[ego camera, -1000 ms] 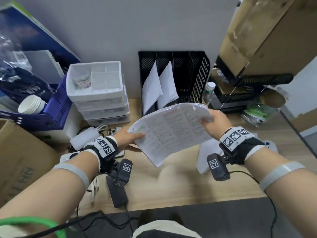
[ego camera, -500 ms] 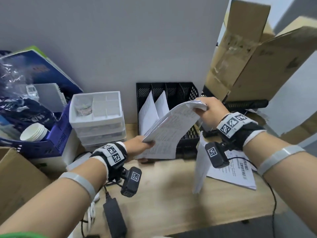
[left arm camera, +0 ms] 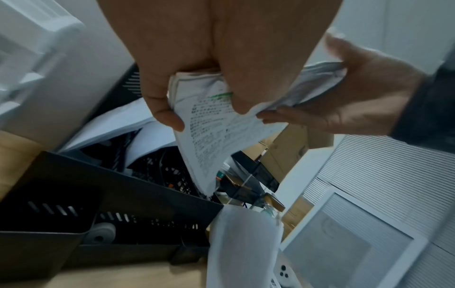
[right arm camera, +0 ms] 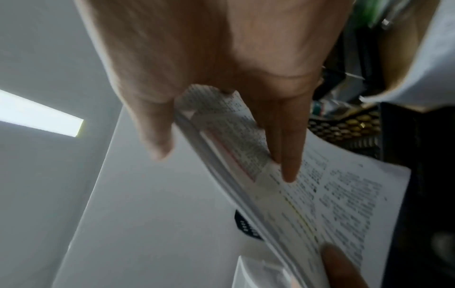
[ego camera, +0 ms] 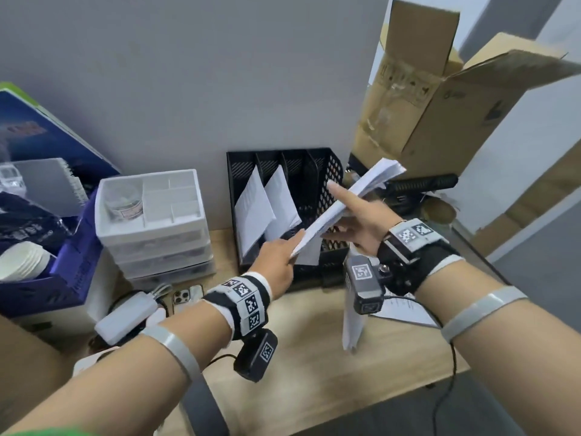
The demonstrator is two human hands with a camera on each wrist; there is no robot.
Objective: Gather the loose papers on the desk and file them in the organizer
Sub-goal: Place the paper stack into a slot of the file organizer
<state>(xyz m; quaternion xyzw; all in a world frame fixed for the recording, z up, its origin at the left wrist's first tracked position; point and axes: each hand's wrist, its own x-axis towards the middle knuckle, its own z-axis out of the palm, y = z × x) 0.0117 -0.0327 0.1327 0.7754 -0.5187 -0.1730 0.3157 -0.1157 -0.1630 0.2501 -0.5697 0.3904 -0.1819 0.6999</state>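
Note:
A thick stack of printed papers (ego camera: 361,190) is held edge-on and tilted, just over the right slots of the black mesh organizer (ego camera: 333,171). My left hand (ego camera: 283,256) grips its lower corner, thumb on the printed side (left arm camera: 216,132). My right hand (ego camera: 355,218) holds the stack's middle between thumb and straight fingers (right arm camera: 290,155). Two white sheets (ego camera: 251,209) stand in the organizer's left slots. More loose paper (ego camera: 405,309) lies on the desk under my right wrist, and one sheet (ego camera: 352,316) stands on edge there.
A white drawer unit (ego camera: 151,215) stands left of the organizer, with a blue crate (ego camera: 72,269) further left. An open cardboard box (ego camera: 440,105) rises at the right. A phone (ego camera: 185,295) and a white adapter (ego camera: 125,316) lie near my left wrist.
The stack has turned from nearly flat to edge-on and risen over the organizer's right side. My right hand slid from the top corner down to the stack's middle, fingers straightened.

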